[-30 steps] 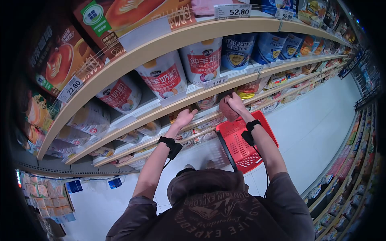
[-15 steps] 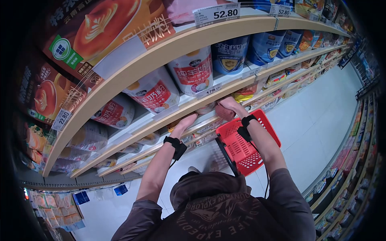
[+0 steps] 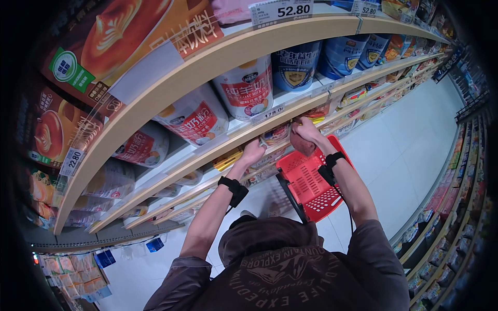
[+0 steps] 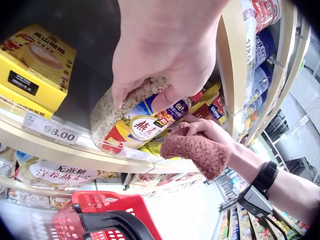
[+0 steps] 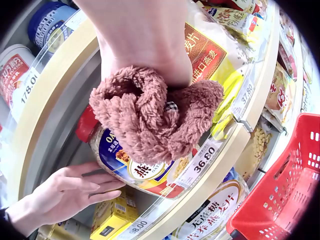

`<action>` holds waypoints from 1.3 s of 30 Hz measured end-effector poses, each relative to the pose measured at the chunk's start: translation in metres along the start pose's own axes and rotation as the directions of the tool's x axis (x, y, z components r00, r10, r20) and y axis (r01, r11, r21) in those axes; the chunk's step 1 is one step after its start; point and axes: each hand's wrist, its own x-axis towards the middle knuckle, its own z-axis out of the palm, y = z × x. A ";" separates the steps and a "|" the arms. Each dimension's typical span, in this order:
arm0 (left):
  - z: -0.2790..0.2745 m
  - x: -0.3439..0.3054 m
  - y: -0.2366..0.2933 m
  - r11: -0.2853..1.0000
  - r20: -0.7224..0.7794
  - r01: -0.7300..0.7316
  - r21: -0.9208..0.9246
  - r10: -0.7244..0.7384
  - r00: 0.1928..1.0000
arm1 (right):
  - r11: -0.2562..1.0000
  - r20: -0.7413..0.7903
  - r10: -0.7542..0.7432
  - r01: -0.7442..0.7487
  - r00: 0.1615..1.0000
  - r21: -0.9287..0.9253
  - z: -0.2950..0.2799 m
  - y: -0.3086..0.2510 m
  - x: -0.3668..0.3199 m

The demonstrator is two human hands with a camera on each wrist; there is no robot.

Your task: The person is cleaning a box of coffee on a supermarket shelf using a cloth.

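A clear jar of oats [image 4: 145,125] with a red lid and a blue, white and yellow label stands on a lower shelf. My left hand [image 3: 253,152] is at the jar's side, its fairly straight fingers touching the plastic. My right hand [image 3: 307,130] grips a brown fleecy cloth [image 5: 145,120], bunched with a small checkered tag showing. The cloth overlaps the jar's upper label in the right wrist view. In the left wrist view, the cloth hangs from the right fingers beside the jar.
Below my right arm is a red shopping basket [image 3: 306,179] with a black handle. Yellow coffee boxes [image 4: 37,70] are left of the jar, and an oatmeal bag [image 5: 205,50] is on its other side. Milk powder tins [image 3: 244,88] line the shelf above, behind its wooden edge [image 3: 207,150].
My left hand has shifted right along the shelf, uncovering a yellow box. The right hand and cloth have moved slightly right and now show more fully in front of the shelf.
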 end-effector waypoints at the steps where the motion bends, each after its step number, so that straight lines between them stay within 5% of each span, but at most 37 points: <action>1: 0.002 0.002 -0.001 1.000 0.000 0.000 -0.003 0.000 1.000 | 1.000 0.000 0.001 -0.001 1.000 -0.003 0.000 0.001 -0.002; 10: -0.007 -0.016 0.014 0.990 0.060 0.021 -0.137 -0.013 0.998 | 0.994 -0.010 -0.071 0.071 0.997 0.082 0.001 0.002 -0.011; 13: -0.003 -0.032 0.001 0.987 0.099 0.000 -0.164 0.016 0.995 | 0.990 -0.117 -0.102 0.112 0.988 0.082 0.006 -0.005 -0.033; 15: 0.005 -0.054 -0.013 0.975 0.019 -0.130 -0.178 0.135 0.991 | 0.963 -0.232 -0.122 0.171 0.965 0.207 0.017 -0.001 -0.044; 17: 0.006 -0.075 -0.030 0.986 -0.032 -0.141 -0.087 0.139 0.990 | 0.978 -0.216 -0.016 0.060 0.976 0.198 0.018 0.000 -0.072; 20: 0.000 -0.109 -0.054 0.984 -0.246 -0.052 -0.168 0.010 0.969 | 0.952 -0.202 0.065 0.000 0.977 0.306 0.028 0.056 -0.086; 23: -0.009 -0.128 -0.101 0.946 -0.416 0.052 -0.321 -0.190 0.889 | 0.899 -0.070 0.135 -0.092 0.988 0.427 0.033 0.051 -0.124; 26: -0.022 -0.140 -0.126 0.942 -0.538 0.014 -0.335 -0.203 0.818 | 0.909 -0.018 0.146 -0.127 0.989 0.398 0.037 0.045 -0.143; 30: -0.029 -0.143 -0.136 0.819 -0.456 0.004 -0.574 -0.324 0.829 | 0.911 -0.102 0.204 -0.151 0.974 0.384 0.054 0.055 -0.143; 33: -0.030 -0.138 -0.143 0.833 -0.454 0.083 -0.546 -0.378 0.807 | 0.886 -0.132 0.219 -0.140 0.967 0.442 0.068 0.053 -0.144; 35: -0.028 -0.132 -0.154 0.954 -0.580 0.157 -0.255 -0.281 0.765 | 0.905 -0.137 0.201 -0.130 0.970 0.405 0.072 0.039 -0.148; 39: -0.026 -0.132 -0.154 0.926 -0.554 0.181 -0.332 -0.346 0.757 | 0.863 -0.106 0.203 -0.127 0.973 0.489 0.076 0.020 -0.156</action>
